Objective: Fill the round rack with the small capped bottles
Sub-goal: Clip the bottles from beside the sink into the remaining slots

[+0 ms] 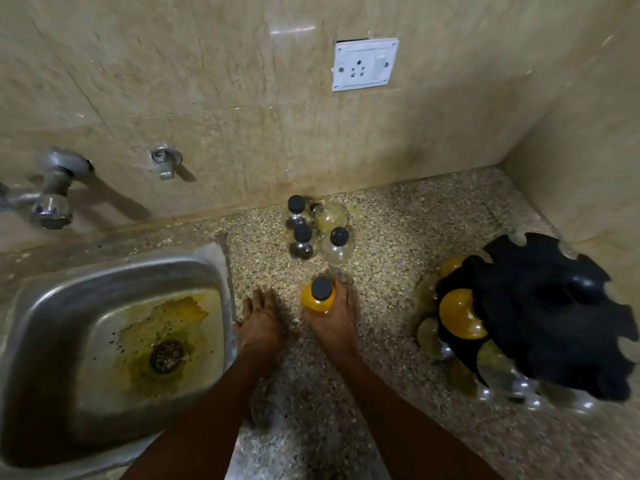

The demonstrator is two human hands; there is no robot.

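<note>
My right hand [332,318] grips a small yellow bottle [317,301] with a black cap, upright at the middle of the speckled counter. My left hand [259,322] lies flat on the counter just left of it, fingers apart, holding nothing. Behind them stand several small clear bottles with black caps [303,242], and one [330,216] lies on its side by the wall. The round black rack [550,313] sits at the right, with several bottles [459,315] slotted around its left and lower rim.
A steel sink [52,323] with yellow stains around its drain fills the left. Taps [55,188] stick out of the tiled wall above it. A white power socket [363,64] is on the back wall. A side wall closes the counter's right.
</note>
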